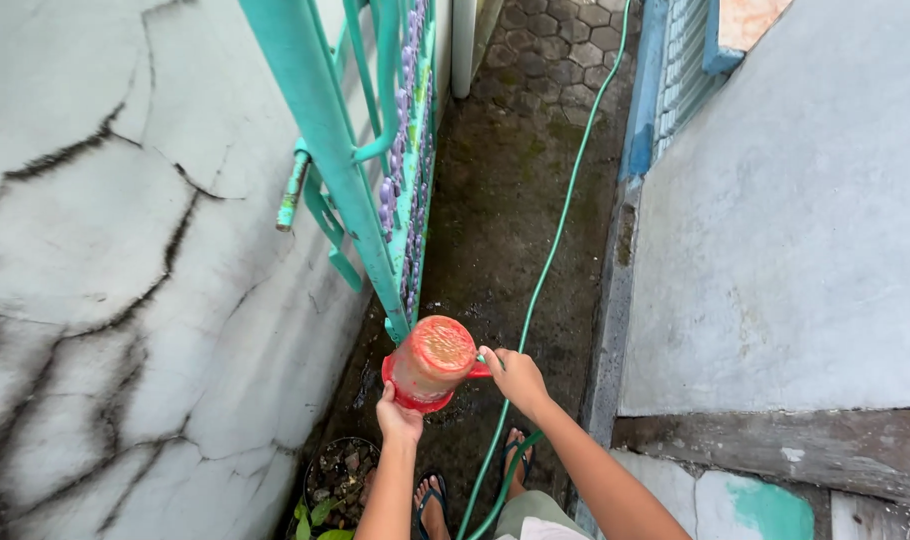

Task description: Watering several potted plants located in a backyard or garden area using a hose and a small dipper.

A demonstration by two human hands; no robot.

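My left hand grips the rim of a red plastic dipper that is turned with its worn bottom toward me. My right hand holds the end of a green hose right beside the dipper's handle. The hose runs from my hand away along the wet paved ground and another part of it trails down between my feet. Both arms reach forward from the bottom of the view.
A teal metal gate stands open against the cracked grey wall on the left. A grey wall with a blue frame bounds the right. A potted plant sits by my sandalled feet.
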